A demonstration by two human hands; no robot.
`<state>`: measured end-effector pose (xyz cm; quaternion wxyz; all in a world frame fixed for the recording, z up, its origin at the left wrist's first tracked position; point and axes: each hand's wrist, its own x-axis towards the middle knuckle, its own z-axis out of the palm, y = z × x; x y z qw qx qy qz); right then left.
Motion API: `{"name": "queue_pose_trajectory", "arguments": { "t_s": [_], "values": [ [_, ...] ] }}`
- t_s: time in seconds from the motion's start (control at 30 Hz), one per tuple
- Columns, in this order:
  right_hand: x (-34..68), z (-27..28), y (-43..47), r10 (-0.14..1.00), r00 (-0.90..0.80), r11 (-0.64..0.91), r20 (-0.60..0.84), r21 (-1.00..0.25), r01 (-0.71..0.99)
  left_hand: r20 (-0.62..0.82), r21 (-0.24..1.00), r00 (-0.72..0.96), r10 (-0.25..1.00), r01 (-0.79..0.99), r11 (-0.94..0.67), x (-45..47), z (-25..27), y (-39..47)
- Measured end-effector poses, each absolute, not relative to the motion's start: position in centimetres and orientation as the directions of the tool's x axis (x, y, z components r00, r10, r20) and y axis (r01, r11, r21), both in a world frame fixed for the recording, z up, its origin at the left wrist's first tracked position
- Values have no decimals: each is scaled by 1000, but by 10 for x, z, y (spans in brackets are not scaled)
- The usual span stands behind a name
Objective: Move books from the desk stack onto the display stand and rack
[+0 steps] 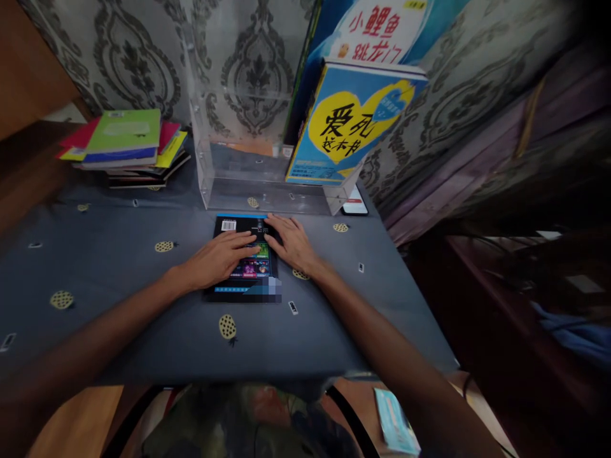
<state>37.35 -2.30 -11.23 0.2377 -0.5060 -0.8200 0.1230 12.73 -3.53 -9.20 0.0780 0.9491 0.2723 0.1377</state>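
Note:
A dark book (229, 280) with a barcode and small coloured pictures lies flat on the table, its back cover facing up. My left hand (219, 257) rests flat across the left and middle of that cover, fingers stretched out to the right. At the book's upper right edge lies my right hand (291, 242), fingers extended, the tips touching the cover. Neither hand grips anything. Part of the cover is hidden under my fingers.
Behind the book stands a clear acrylic rack (267, 194) holding a blue and yellow book (334, 127) and a larger picture book (367, 32). A pile of books (124, 140) sits at the left. A phone (356, 202) lies by the rack. Patterned cloth covers the table (157, 337).

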Motion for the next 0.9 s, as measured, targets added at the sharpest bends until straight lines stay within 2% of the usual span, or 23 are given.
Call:
{"name": "queue_pose_trajectory", "arguments": {
  "t_s": [0.17,0.37,0.67,0.9],
  "values": [
    [373,-114,-23,883,-377,466,278,-427,775,168,269,881,441,390,-881,139,-83,-59],
    [372,-115,-23,887,-366,457,282,-422,783,205,277,924,323,262,-924,147,-77,-90],
    [372,-109,-27,884,-371,464,285,-425,777,217,212,907,360,316,-925,151,-86,-101],
    [371,-111,-36,835,-417,546,360,-439,713,307,181,878,366,324,-929,152,-90,-104]
  ]
}}
